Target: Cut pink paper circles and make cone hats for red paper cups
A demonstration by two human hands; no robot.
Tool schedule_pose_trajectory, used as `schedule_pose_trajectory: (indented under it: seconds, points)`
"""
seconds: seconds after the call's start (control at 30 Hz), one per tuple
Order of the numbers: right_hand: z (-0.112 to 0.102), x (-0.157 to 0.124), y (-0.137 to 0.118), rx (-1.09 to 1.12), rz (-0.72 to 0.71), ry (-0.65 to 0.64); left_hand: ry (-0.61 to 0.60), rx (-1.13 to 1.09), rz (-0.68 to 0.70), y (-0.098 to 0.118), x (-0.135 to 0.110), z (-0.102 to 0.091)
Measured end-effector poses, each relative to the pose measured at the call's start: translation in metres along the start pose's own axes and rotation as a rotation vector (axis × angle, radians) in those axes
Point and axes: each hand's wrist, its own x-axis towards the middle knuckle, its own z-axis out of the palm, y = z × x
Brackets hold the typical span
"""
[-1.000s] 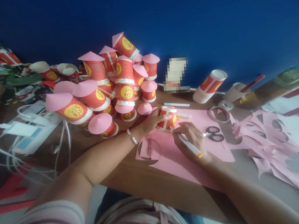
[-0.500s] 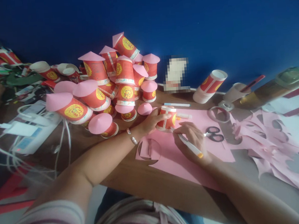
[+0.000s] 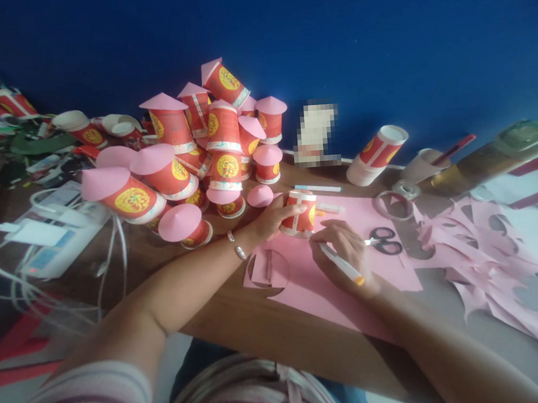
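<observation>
1. Right here above the wooden table [image 3: 240,317], a red paper cup [image 3: 300,224] is gripped by the left hand [image 3: 272,218], tilted a little and held over the pink sheet [image 3: 302,279]; a silver bangle [image 3: 240,252] is worn on that wrist.
2. On the other side, a white marker [image 3: 345,265] with an orange end is pinched by the right hand [image 3: 348,244], its front end aimed at the cup's lower edge; whether the tip touches cannot be told.
3. Just beyond the right hand, black-handled scissors [image 3: 385,241] are laid on the pink sheet, and a ring of tape [image 3: 394,218] is placed near them.
4. Out to the right, the table is strewn with cut pink scraps [image 3: 490,266].
5. And what a pile to the left! Red cups [image 3: 224,131] are heaped up, many topped with pink paper cones, while a pink cone [image 3: 260,196] is seen near the left hand.
6. Toward the blue wall [image 3: 257,36], a blue-capped marker [image 3: 318,188] is laid flat, and a red cup is stacked on a white one [image 3: 366,173].
</observation>
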Motion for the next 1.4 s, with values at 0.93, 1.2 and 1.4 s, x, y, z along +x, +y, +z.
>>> schedule_pose_trajectory:
  seconds: [0.93,1.2,1.4]
  points:
    - [0.004,-0.007,0.003,-0.062,0.061,0.021,0.027,-0.043,-0.070,0.006,-0.005,0.004]
    - [0.003,-0.006,0.001,-0.037,0.051,0.007,0.036,-0.013,0.009,0.005,-0.002,0.005]
    - [0.004,-0.008,0.001,-0.012,0.037,0.009,0.050,-0.015,0.022,0.007,-0.003,0.008]
